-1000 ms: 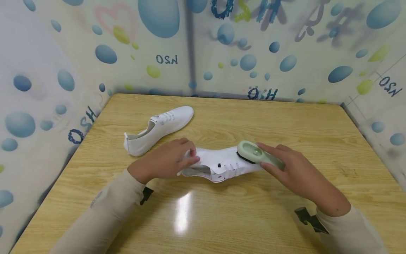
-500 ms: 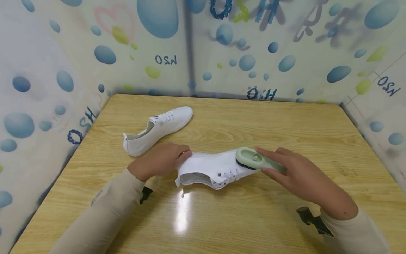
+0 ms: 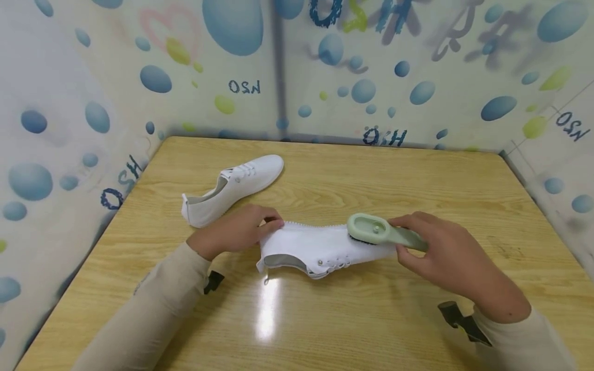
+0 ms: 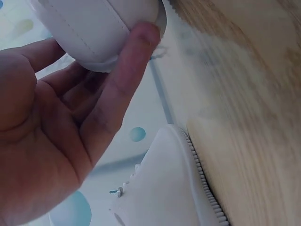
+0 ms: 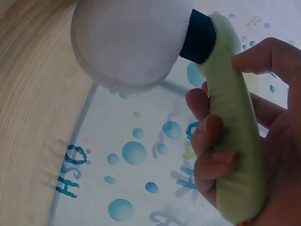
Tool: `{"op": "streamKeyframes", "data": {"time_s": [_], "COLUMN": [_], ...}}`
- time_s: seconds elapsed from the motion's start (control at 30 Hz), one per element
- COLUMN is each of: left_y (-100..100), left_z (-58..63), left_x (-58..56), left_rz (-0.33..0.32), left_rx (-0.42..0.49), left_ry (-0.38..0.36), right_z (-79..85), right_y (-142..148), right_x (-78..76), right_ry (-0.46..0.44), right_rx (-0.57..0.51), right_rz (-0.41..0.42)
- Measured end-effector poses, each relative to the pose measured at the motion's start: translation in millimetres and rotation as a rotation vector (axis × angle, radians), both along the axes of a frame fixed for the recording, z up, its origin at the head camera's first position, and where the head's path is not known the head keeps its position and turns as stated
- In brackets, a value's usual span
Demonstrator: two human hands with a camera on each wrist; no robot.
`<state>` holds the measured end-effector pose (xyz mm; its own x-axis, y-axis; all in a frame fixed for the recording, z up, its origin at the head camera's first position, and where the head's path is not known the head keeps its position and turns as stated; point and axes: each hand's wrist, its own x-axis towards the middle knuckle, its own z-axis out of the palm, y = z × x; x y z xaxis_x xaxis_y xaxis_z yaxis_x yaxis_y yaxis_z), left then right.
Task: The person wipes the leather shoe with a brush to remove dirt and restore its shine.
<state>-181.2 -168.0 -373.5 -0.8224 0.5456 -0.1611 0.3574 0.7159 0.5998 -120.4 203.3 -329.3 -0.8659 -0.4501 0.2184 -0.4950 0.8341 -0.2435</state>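
A white lace-up shoe (image 3: 303, 245) lies tipped on its side in the middle of the table, its opening facing the person. My left hand (image 3: 243, 226) pinches its heel end at the sole edge; the left wrist view shows fingers on both sides of the heel (image 4: 94, 33). In my right hand (image 3: 445, 257) is a pale green shoe brush (image 3: 371, 229), gripped by its handle. Its dark bristles (image 5: 198, 36) touch the toe part of the shoe, as the right wrist view shows from the side. The fingers wrap round the handle (image 5: 237, 141) there.
A second white shoe (image 3: 232, 190) stands upright behind the left hand, toe toward the back right. Patterned walls (image 3: 297, 67) with blue bubbles border the wooden table (image 3: 394, 319) at the back and sides.
My left hand, looser a second ago, has taken hold of the heel. The shoe has rolled, its opening now turned more toward the person. The brush has shifted slightly along the toe.
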Motion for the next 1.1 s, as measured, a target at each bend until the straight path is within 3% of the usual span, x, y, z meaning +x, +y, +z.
{"op": "streamKeyframes", "data": {"time_s": [0.13,0.3,0.5,0.73,0.93,1.1], "left_y": [-0.6,-4.1,-6.7,-6.0,-6.4,-7.6], "left_z": [-0.2,-1.3,-3.2,-6.0,-8.3,-8.2], "left_x": [-1.2,-3.9,-7.1,-8.1,-9.0,-9.3], "left_rz": [-0.005,-0.013,-0.003,0.004,-0.013,-0.019], "left_rx": [0.0,0.016,0.034,0.009,0.019,0.018], "left_ry": [0.015,-0.033,-0.108,-0.111,-0.102,-0.094], "right_z": [-0.5,-3.1,-4.3,-8.2,-15.0,-7.2], "right_y": [2.0,-3.4,-16.7,-42.4,-66.3,-66.7], "right_x": [1.4,3.7,6.3,4.1,4.2,5.1], "right_ry": [0.074,0.079,0.028,-0.03,-0.023,-0.079], "right_rx": [0.023,0.006,0.021,0.052,0.1,0.133], "right_rz": [0.018,0.045,0.033,0.058,0.108,0.084]}}
